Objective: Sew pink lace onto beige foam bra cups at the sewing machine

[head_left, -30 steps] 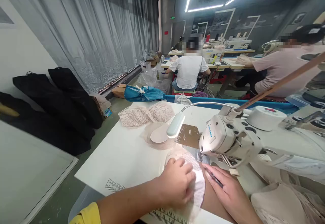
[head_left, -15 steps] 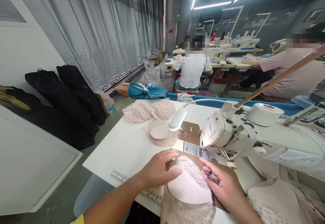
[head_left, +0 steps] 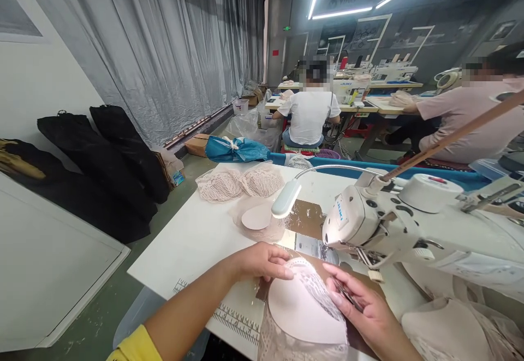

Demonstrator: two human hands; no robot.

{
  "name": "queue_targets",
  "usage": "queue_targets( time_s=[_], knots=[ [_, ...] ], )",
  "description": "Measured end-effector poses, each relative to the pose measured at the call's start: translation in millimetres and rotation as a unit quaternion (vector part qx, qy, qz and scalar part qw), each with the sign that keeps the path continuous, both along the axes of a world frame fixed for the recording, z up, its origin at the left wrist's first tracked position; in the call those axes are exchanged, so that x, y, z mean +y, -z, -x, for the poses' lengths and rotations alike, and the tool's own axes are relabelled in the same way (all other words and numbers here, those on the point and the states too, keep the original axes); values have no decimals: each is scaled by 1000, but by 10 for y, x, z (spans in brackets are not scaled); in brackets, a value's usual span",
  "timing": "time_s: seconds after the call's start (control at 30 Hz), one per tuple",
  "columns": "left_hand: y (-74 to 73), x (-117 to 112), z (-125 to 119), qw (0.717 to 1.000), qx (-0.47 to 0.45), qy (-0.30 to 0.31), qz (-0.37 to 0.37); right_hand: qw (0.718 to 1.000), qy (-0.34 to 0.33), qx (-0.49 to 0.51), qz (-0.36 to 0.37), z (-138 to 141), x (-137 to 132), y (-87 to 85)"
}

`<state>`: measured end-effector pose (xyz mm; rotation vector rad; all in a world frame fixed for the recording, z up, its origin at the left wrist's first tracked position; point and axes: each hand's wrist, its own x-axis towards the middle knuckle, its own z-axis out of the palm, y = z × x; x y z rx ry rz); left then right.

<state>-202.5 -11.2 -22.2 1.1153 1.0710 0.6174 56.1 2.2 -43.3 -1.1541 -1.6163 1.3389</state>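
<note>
A pale pink bra cup [head_left: 301,312] with white lace along its top edge lies on the white sewing table [head_left: 196,241], just in front of the sewing machine [head_left: 368,224]. My left hand [head_left: 262,260] pinches the cup's upper left rim between thumb and fingers. My right hand [head_left: 364,312] rests on the cup's right side, fingers closed around small metal tweezers or snips [head_left: 346,293]. More lace hangs off the table's front edge below the cup.
A gooseneck lamp [head_left: 286,197] hangs over the table. Lace cups [head_left: 239,181] and a foam pad [head_left: 256,218] lie farther back. Beige fabric [head_left: 450,325] is piled at the right. Black bags [head_left: 102,159] sit by the curtain. Two people work at tables behind.
The cup has been pulled back from the needle towards me and turned smooth side up. My left hand went from lying flat on it to pinching its rim.
</note>
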Motion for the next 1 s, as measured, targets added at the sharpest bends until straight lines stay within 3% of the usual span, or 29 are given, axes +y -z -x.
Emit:
queue_targets(
  time_s=[0.1,0.2,0.47,0.87,1.0],
  knots=[
    [-28,88,-113,995,-67,50,59,1000,-8,3,-3,6,-10,-46],
    [-27,131,-263,991,-110,56,50,1000,2,-18,-9,13,0,-77],
    [99,148,-560,975,-212,-34,54,999,42,-33,2,48,45,-110],
    [33,121,-561,978,-208,0,-18,996,-53,-52,48,-95,120,-38],
    [42,118,-552,984,-175,-28,-11,995,-75,-49,47,-118,150,-5]
  ],
)
